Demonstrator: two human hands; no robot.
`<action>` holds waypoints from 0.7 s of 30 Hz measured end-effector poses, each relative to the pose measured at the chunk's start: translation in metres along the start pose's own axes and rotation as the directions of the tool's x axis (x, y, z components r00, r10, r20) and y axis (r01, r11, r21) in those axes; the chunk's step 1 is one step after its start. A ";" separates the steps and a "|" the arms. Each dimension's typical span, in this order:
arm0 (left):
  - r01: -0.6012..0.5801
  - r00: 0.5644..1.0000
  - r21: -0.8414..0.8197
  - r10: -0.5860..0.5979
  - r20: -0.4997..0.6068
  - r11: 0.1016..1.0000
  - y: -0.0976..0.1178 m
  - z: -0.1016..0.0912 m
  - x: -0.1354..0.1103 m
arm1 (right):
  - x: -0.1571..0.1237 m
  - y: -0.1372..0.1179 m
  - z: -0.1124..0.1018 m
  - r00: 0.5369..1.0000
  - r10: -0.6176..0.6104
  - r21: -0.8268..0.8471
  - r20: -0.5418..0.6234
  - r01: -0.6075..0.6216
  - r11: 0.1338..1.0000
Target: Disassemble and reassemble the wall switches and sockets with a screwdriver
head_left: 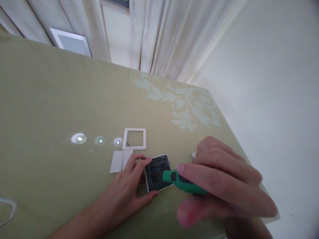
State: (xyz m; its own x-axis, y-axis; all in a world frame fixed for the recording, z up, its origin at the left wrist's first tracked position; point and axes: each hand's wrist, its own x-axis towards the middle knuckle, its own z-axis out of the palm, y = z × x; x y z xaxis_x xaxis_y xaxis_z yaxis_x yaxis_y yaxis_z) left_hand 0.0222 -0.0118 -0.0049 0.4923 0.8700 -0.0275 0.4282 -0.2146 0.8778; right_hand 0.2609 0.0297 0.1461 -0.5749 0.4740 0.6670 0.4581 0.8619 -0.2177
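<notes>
My left hand (131,186) grips a square wall switch module (159,182) by its left side, fingers at the upper edge and thumb at the lower one. The module has a dark inner face and a white border, and it rests on or just above the table. My right hand (219,179) is closed around a green screwdriver (171,176) with black grip patches. Its thin shaft points left at the module's dark face; whether the tip touches a screw I cannot tell. A white square frame (144,139) and two white rocker plates (116,162) lie just beyond my left hand.
The glossy greenish table (74,103) bears a pale leaf pattern and reflects several lights. A small white piece (193,155) is partly hidden behind my right hand. Curtains (171,36) hang past the far edge; a white wall (276,83) stands to the right.
</notes>
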 end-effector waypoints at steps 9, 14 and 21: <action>0.002 1.000 -0.043 -0.002 0.007 0.999 0.003 -0.002 0.003 | 0.000 -0.009 0.002 0.994 0.109 0.090 0.016 -0.110 0.990; -0.005 1.000 -0.054 0.006 0.009 0.999 0.002 0.000 0.003 | 0.000 -0.003 -0.006 0.984 0.100 0.037 0.148 -0.106 0.994; 0.011 1.000 -0.038 -0.011 0.005 0.999 0.000 0.001 -0.001 | -0.001 -0.001 -0.004 0.975 0.149 0.160 0.165 -0.176 0.971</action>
State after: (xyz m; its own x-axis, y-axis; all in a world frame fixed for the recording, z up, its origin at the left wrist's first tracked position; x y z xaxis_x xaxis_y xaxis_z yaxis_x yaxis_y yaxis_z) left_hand 0.0227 -0.0128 -0.0059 0.4918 0.8698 -0.0394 0.4046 -0.1882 0.8949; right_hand 0.2639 0.0280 0.1485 -0.6039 0.6206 0.5002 0.4373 0.7826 -0.4430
